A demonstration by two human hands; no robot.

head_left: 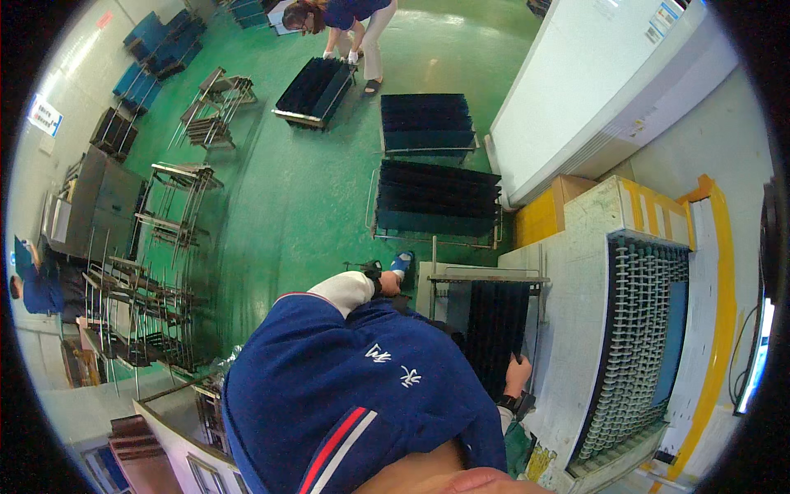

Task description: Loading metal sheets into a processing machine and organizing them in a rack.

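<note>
My right hand (pixel 517 375), with a dark band at the wrist, is at the near right corner of a rack of thin dark panels (pixel 494 329). Its fingers are closed on the edge of a panel. A metal frame (pixel 485 278) surrounds these panels, which stand close together in a row. My left hand (pixel 388 283) hangs beside my leg, below a white sleeve, away from the rack. Its fingers are too small and partly hidden to read.
Right of the rack stands a machine with rows of white rollers (pixel 634 346). Two filled panel racks (pixel 436 198) stand ahead on the green floor. Farther off, a gloved co-worker (pixel 354 25) bends over another rack (pixel 317 92). Metal frames (pixel 177 206) line the left side, where another person (pixel 37 280) shows.
</note>
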